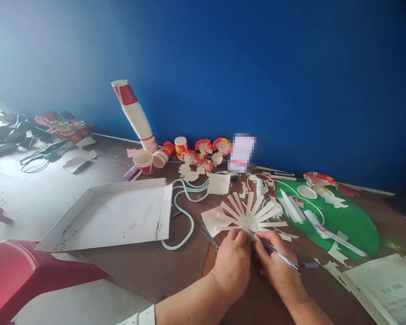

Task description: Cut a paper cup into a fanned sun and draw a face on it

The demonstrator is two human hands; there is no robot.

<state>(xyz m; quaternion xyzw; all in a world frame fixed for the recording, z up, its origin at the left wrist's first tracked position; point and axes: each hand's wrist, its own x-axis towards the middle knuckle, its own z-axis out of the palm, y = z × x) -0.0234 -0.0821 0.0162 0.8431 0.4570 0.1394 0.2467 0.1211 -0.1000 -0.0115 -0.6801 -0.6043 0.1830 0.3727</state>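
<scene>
Paper cutout (249, 222) and pen (284, 258) in hand.
Left hand (232, 262) pinches the cutout's near edge, its strips (274, 224) fanned beyond the hand. Right hand (280, 270) pinches the pen, tip near the cutout's centre. Scissors (209, 238) lie beside the left hand; green mat (355, 225), beyond the right.

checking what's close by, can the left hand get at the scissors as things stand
Probably yes: the scissors lie right beside the left hand, with nothing visible between them, though that hand is on the paper cutout and would likely have to let go.
</scene>
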